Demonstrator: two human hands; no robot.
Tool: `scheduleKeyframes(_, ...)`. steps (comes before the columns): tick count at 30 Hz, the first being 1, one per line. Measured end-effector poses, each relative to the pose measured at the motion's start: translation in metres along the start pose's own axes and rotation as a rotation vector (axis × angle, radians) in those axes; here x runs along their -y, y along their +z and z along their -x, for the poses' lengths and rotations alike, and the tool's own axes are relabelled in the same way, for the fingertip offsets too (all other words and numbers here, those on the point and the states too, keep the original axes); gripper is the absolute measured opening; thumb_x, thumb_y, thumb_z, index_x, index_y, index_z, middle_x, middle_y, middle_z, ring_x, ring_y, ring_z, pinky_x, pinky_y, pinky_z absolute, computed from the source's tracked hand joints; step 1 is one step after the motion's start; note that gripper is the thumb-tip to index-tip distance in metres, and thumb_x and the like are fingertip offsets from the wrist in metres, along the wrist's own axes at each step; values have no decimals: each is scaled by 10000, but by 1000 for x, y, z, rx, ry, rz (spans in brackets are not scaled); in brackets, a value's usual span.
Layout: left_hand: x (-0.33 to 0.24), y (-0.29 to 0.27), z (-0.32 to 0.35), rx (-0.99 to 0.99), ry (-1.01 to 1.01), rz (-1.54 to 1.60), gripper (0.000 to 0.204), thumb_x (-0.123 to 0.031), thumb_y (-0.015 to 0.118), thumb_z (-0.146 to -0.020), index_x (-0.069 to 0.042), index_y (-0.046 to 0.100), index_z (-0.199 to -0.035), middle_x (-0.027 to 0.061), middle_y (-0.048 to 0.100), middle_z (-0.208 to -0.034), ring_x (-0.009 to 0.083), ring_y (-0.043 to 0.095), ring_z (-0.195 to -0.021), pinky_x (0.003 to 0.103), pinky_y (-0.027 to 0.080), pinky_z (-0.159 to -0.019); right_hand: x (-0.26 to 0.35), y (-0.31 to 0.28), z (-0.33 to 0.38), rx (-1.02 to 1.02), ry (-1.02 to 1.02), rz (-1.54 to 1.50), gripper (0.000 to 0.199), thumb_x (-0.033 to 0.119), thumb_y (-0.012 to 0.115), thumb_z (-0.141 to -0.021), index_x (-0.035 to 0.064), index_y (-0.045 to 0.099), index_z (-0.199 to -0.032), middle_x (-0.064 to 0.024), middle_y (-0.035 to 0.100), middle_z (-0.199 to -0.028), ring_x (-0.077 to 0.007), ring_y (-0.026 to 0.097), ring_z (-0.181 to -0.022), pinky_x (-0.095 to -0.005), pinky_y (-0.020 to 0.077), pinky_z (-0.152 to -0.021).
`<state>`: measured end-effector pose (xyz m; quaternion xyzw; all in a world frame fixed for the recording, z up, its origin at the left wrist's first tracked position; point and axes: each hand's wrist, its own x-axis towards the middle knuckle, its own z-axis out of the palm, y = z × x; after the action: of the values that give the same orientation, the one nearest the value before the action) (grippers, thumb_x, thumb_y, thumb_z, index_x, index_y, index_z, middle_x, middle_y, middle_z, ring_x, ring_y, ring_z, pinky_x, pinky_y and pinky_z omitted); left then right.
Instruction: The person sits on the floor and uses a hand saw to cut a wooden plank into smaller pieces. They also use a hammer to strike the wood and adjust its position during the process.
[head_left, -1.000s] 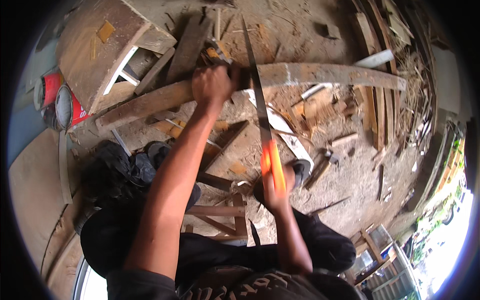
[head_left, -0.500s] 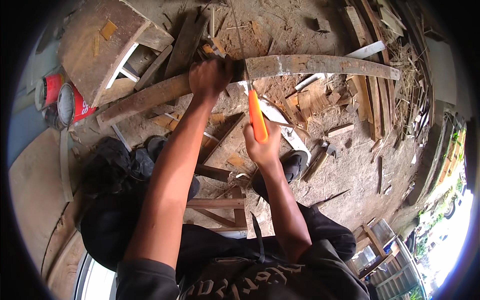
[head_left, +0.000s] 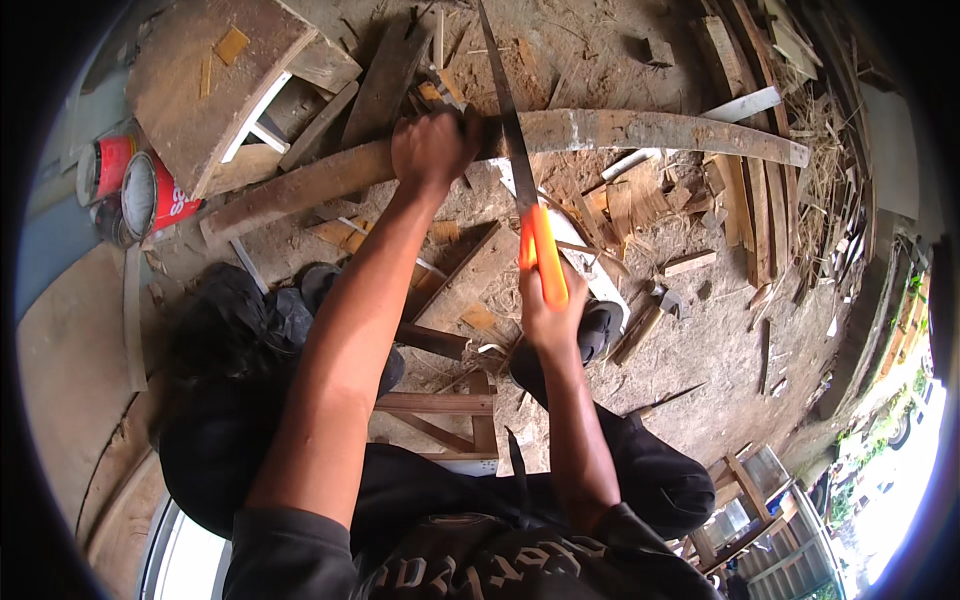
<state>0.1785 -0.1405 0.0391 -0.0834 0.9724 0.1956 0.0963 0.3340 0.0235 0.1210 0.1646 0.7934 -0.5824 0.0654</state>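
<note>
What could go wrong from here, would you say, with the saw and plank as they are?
The left hand grips the plank close beside the saw, so if the saw jumped sideways it might cut that hand. The plank's long right part has no hand on it, so it may twist and pinch the saw.

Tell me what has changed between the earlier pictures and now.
The right hand pushed the orange-handled saw away from the body, then drew it partway back. Nothing was taken hold of or let go. The left hand stays on the wooden plank; the hammer still lies on the floor.
</note>
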Motion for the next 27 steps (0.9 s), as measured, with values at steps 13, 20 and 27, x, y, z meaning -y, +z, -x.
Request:
scheduleKeyframes(13, -1, -2, -4, 30, -29, 8, 488, -464, 491, -970, -90, 782, -851, 235, 717, -853, 374, 728, -811, 474, 562, -795, 3, -24, 36, 79, 6, 100, 186, 66, 578, -853, -8, 531, -689, -67, 475, -539, -136, 460, -448, -329, 347, -442)
scheduleKeyframes(20, 2, 2, -14, -28, 5, -50, 475, -454, 500, -969, -77, 777, -887, 245, 715, -871, 406, 719, -836, 490, 556, -811, -9, -40, 79, 130, -234, 262, 127, 66, 642, -764, 25, 584, -660, -148, 547, -554, -305, 585, -457, -401, 460, -481)
scheduleKeyframes(27, 10, 5, -6, -46, -4, -48, 607, -518, 428, -1012, -85, 734, -717, 189, 710, -690, 306, 697, -564, 446, 540, -754, -26, -25, 48, 113, -318, 325, 207, 98, 652, -812, 27, 534, -657, -133, 513, -563, -318, 511, -469, -427, 407, -501)
